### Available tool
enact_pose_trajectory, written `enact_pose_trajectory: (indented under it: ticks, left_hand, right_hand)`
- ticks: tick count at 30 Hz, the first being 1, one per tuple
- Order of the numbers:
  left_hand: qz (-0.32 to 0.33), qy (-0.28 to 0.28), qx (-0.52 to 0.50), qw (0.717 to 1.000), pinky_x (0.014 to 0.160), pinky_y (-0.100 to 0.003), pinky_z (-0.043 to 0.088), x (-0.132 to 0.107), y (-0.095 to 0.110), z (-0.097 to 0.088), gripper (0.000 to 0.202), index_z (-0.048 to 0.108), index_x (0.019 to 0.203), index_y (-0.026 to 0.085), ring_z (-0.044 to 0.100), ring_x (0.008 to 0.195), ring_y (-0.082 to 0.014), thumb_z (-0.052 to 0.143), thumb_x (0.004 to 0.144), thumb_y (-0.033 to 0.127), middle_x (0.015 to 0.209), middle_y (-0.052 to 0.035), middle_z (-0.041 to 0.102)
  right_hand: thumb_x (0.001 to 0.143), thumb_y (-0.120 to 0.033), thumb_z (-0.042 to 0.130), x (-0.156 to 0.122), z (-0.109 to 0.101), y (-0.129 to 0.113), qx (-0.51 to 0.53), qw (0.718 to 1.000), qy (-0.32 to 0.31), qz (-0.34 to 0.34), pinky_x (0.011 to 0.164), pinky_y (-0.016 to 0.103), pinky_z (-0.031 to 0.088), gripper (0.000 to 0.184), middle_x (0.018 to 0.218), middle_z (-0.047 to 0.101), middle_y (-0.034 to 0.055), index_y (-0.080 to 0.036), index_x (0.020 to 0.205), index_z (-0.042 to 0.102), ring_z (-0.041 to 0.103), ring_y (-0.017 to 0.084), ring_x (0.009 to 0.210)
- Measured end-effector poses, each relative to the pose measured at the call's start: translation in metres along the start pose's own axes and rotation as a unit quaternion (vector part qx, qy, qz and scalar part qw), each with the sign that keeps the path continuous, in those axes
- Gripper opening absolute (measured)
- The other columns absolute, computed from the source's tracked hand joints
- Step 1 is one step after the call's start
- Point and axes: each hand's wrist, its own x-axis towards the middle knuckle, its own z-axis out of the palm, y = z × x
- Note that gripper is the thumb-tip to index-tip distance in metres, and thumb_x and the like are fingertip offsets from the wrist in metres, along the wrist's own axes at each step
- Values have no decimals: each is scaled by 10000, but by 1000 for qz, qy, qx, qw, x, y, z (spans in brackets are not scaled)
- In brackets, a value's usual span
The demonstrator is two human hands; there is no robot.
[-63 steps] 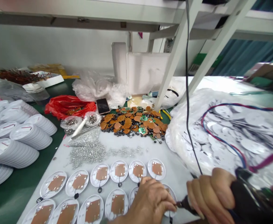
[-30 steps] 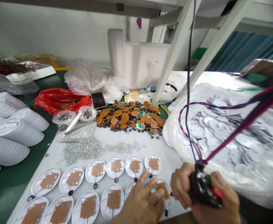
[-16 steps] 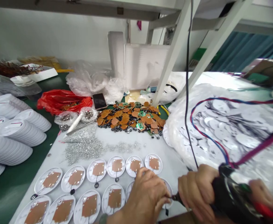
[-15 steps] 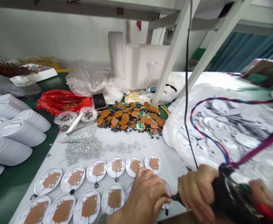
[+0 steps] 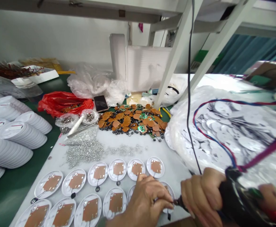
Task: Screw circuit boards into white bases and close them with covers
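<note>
My right hand [image 5: 204, 194] is wrapped round a black electric screwdriver [image 5: 242, 201], whose tip points left at a white round disc [image 5: 168, 192] in the front row. My left hand [image 5: 147, 203] lies over that disc, fingers pinched together at the screwdriver's tip; what they pinch is hidden. Two rows of white discs with brown circuit boards [image 5: 99, 172] run leftward from my hands. A black cable [image 5: 189, 94] and red and blue wires [image 5: 213, 142] rise from the tool.
A heap of small silver screws [image 5: 84, 149] lies behind the discs, and a pile of brown boards [image 5: 132, 121] farther back. Stacks of white discs [image 5: 22, 135] stand left. A clear bag of white discs [image 5: 234, 132] fills the right. A phone [image 5: 100, 103] and red bag [image 5: 62, 104] lie behind.
A second ago the screwdriver stood upright with my left fingers spread on the disc; now the tool lies tilted, its tip at the disc, and my left fingers are pinched there.
</note>
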Motion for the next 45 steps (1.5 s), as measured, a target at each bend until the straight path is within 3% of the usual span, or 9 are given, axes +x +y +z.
enact_pose_trajectory:
  ticks: [6, 10, 16, 19, 22, 26, 30, 36, 45]
  left_hand:
    - [-3, 6, 7, 1000, 814, -313, 376, 1, 0, 2, 228, 742, 702, 209, 660, 739, -117, 918, 686, 65, 749, 84, 771]
    - [5, 19, 24, 1000, 778, -318, 386, 2, 0, 4, 208, 704, 674, 202, 644, 723, -125, 893, 747, 152, 719, 72, 749]
    - [33, -5, 99, 995, 772, -328, 413, 0, -3, 3, 180, 673, 770, 223, 648, 769, -136, 835, 830, 270, 783, 85, 741]
    - [132, -26, 226, 965, 915, -381, 438, -5, -11, -2, 148, 653, 907, 227, 670, 857, -163, 759, 904, 331, 872, 74, 750]
    - [251, 10, 333, 909, 1113, -431, 352, -14, -19, -3, 107, 653, 940, 209, 687, 967, -196, 653, 978, 309, 922, 67, 760]
    - [293, 65, 386, 873, 1212, -430, 261, -20, -24, 1, 148, 675, 889, 196, 690, 1011, -193, 587, 1004, 171, 920, 67, 762]
    - [300, 51, 396, 866, 1206, -466, 291, -19, -24, 2, 170, 696, 884, 196, 697, 1024, -202, 583, 1008, 169, 931, 53, 768]
    - [302, 71, 373, 874, 1266, -435, 172, -17, -25, 1, 265, 699, 855, 200, 706, 988, -186, 515, 1043, 172, 912, 69, 777]
    - [301, 46, 364, 880, 1275, -432, 135, -17, -27, 3, 166, 709, 852, 191, 705, 1030, -193, 619, 988, 162, 952, 71, 779]
  right_hand:
    - [724, -864, 546, -7, 14, -6, -2, 998, 65, 19, 412, 440, 378, 537, 364, 401, 30, -345, 620, 643, 445, 241, 382]
    - [726, -773, 638, -6, 23, -8, -15, 999, 51, 5, 400, 413, 372, 447, 356, 349, 2, -339, 621, 632, 409, 215, 363]
    - [794, -872, 375, 0, 34, -11, 10, 999, 6, -34, 412, 398, 382, 654, 409, 418, 29, -292, 712, 666, 437, 220, 404]
    - [849, -816, 364, 3, 40, -10, 10, 999, 22, -31, 502, 389, 427, 646, 514, 511, 52, -258, 755, 675, 492, 223, 509]
    - [876, -785, 373, 7, 45, -7, 25, 999, 25, -24, 554, 352, 425, 638, 570, 539, 45, -234, 765, 673, 478, 196, 561]
    - [909, -732, 385, 13, 49, 0, 39, 998, 37, -18, 543, 311, 399, 593, 551, 506, 15, -229, 742, 651, 426, 164, 536]
    - [911, -718, 394, 14, 48, 6, 19, 999, 40, -9, 529, 315, 404, 570, 530, 476, 6, -230, 727, 624, 422, 165, 512]
    - [919, -720, 366, 13, 45, 9, 3, 999, 46, -11, 522, 321, 408, 586, 535, 485, 11, -229, 727, 622, 430, 169, 506]
    - [906, -724, 354, 15, 44, 17, 6, 1000, -3, 16, 506, 311, 333, 593, 490, 456, -3, -225, 716, 610, 376, 153, 472]
